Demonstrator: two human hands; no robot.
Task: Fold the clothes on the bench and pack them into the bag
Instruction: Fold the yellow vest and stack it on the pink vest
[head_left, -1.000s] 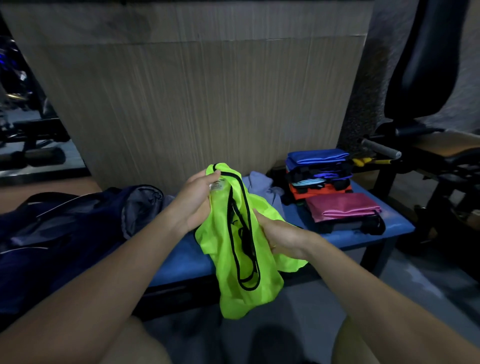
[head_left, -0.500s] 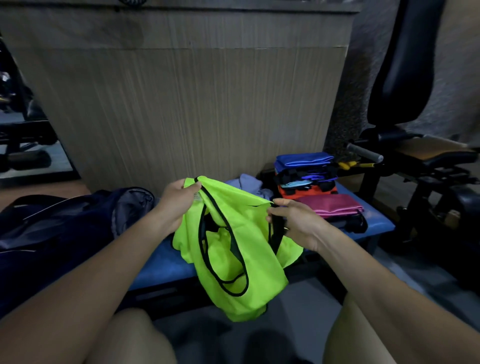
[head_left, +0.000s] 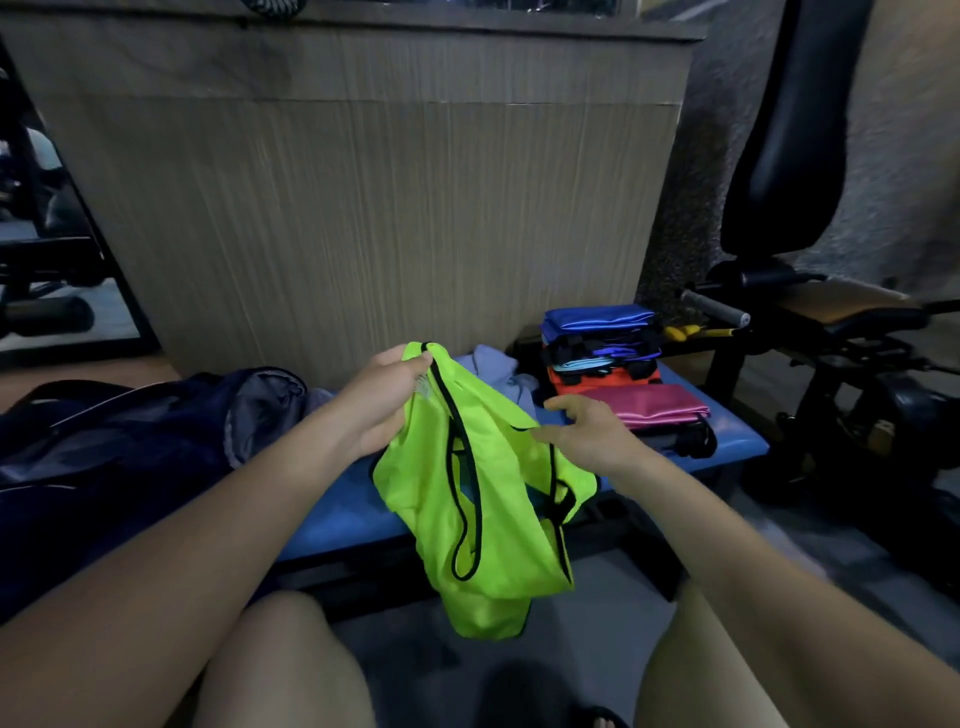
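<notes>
- Dark blue bag (head_left: 119, 447) is lying open at surface (head_left: 737, 441) left end.
- Left hand (head_left: 384, 400) is pinching neon-yellow vest (head_left: 483, 493) top edge.
- Vest is hanging over surface front edge.
- Right hand (head_left: 582, 431), fingers relaxed, is touching vest.
- Folded stack (head_left: 602, 348) is sitting at right.

A dim gym: a wood-grain partition (head_left: 363, 208) rises behind grey floor (head_left: 623, 613); right of it, a black weight machine (head_left: 810, 322).
</notes>
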